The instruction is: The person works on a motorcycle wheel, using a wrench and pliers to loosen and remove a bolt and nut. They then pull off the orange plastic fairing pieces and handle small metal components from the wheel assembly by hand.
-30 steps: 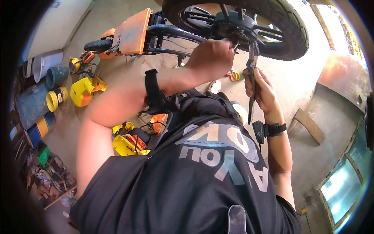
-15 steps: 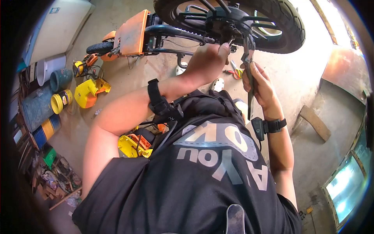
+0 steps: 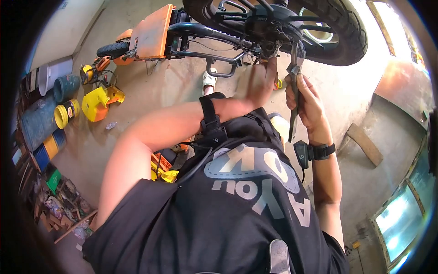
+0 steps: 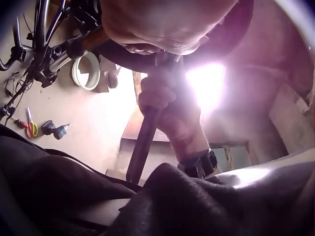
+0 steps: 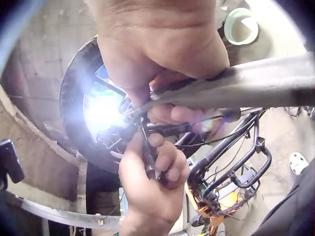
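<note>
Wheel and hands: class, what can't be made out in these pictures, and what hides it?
Head view: top of the wheel, cut off by the upper edge.
Head view: fingers of the left hand, blurred.
Head view: some lower yellow parts, behind the left arm.
Left wrist view: upper end of the long tool, behind the left hand.
Right wrist view: what the metal piece is, partly covered by fingers.
</note>
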{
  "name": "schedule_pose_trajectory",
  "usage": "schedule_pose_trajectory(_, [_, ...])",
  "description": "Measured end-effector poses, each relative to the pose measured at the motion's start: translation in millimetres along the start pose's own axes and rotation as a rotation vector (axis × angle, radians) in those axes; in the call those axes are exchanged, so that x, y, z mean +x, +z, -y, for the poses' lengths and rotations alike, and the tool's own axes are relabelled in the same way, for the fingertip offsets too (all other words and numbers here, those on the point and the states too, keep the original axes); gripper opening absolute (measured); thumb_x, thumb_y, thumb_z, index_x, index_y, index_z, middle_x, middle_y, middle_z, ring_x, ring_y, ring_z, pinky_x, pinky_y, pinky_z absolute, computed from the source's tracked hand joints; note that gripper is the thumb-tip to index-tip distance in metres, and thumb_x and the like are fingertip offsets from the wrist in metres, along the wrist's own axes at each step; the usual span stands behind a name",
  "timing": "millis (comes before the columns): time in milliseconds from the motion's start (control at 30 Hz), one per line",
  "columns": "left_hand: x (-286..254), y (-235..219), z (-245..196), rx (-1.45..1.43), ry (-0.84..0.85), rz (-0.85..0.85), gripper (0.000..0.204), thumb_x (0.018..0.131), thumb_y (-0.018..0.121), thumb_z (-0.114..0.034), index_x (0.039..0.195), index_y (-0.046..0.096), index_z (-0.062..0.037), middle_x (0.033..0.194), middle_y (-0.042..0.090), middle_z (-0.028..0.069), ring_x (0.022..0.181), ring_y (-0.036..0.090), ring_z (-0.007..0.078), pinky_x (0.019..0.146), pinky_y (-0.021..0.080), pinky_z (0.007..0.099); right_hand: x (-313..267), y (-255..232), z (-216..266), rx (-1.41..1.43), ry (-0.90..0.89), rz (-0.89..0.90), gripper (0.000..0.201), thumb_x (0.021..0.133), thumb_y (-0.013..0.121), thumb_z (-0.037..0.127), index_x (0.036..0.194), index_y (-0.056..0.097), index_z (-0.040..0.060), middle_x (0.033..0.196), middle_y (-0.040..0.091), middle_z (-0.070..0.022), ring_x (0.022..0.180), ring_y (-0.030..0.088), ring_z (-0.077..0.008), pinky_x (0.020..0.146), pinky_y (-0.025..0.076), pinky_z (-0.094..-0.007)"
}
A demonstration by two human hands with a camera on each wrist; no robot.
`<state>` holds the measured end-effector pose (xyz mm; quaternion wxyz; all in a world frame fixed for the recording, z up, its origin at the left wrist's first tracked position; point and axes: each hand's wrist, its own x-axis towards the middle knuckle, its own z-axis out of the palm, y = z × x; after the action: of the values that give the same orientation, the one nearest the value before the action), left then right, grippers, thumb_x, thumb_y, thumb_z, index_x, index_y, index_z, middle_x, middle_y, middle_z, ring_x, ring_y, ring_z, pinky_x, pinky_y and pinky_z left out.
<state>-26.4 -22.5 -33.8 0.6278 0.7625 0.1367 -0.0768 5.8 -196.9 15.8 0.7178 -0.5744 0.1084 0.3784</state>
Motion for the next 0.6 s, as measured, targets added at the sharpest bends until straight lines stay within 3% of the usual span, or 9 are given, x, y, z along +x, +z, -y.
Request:
schedule_pose_trajectory(100, [-2.0, 4.0, 1.2, 0.022, 0.107, -0.036, 0.042, 0.106, 0.040, -0.030, 0.088, 0.067, -0.0033, 0.069, 0.066, 0.0161, 0.067, 0.066, 0.0381, 0.059, 0.048, 0.0479, -0.5, -1.5, -0.6, 0.010, -0.002, 0.016, 0.038, 0.107, 0.049, 0.036, 0.110, 0.060, -0.0006, 0.068, 0.051, -0.0009, 0.054, 0.045, -0.0085, 0.050, 0.036, -0.0229])
schedule_pose_trajectory(233, [0.0, 12.7, 4.6, -0.022, 0.014, -0.008, 0.039, 0.106, 0.039, -0.028, 0.093, 0.064, -0.0017, 0.072, 0.068, 0.0160, 0.068, 0.066, 0.0382, 0.059, 0.049, 0.0474, -1.8, 2.8, 1.0, 0.025, 0.000, 0.000, 0.037, 0.107, 0.049, 0.036, 0.109, 0.059, -0.0003, 0.069, 0.050, -0.0006, 0.056, 0.044, -0.0082, 0.051, 0.036, -0.0228])
schedule_pose_trajectory(400, [3.6, 25.3, 21.2, 0.109, 0.281, -0.064, 0.016, 0.097, 0.049, -0.014, 0.103, 0.055, -0.0001, 0.077, 0.068, 0.0157, 0.066, 0.067, 0.0369, 0.055, 0.050, 0.0472, -1.4, 2.1, 0.7, 0.043, 0.012, 0.013, 0.035, 0.107, 0.049, 0.036, 0.104, 0.058, 0.0016, 0.070, 0.049, -0.0001, 0.056, 0.042, -0.0079, 0.051, 0.036, -0.0230])
schedule_pose_trajectory(600, [6.9, 41.9, 34.3, 0.102, 0.354, -0.125, 0.013, 0.092, 0.052, -0.008, 0.103, 0.055, -0.0009, 0.078, 0.065, 0.0133, 0.062, 0.064, 0.0360, 0.054, 0.050, 0.0458, -1.9, 4.5, 1.8, 0.037, 0.005, 0.009, 0.034, 0.107, 0.049, 0.036, 0.102, 0.056, 0.0028, 0.070, 0.048, -0.0003, 0.056, 0.042, -0.0083, 0.051, 0.036, -0.0231])
